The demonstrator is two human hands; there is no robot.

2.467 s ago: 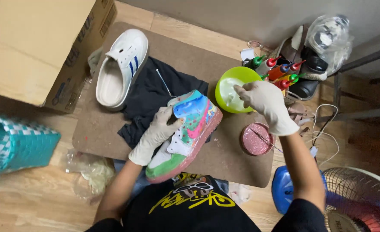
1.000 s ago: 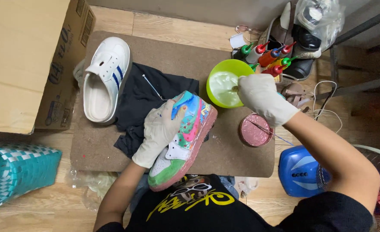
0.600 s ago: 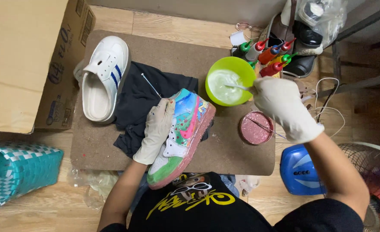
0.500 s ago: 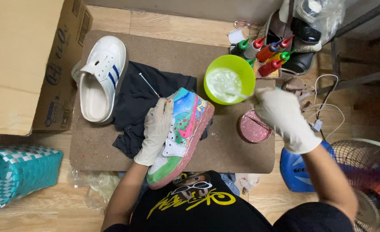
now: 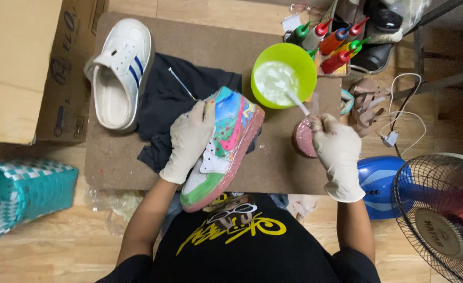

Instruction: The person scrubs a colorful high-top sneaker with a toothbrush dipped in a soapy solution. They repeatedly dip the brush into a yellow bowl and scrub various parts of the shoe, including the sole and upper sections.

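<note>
Left hand point(image 5: 189, 140) steadies painted sneaker point(image 5: 222, 147); right hand point(image 5: 338, 152) holds a brush point(image 5: 297, 102).

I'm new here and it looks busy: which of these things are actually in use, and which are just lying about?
In use: left hand on painted sneaker; right hand holding thin white stick; green bowl; pink dish.
Lying about: white shoe, cardboard box, fan, teal basket.
</note>
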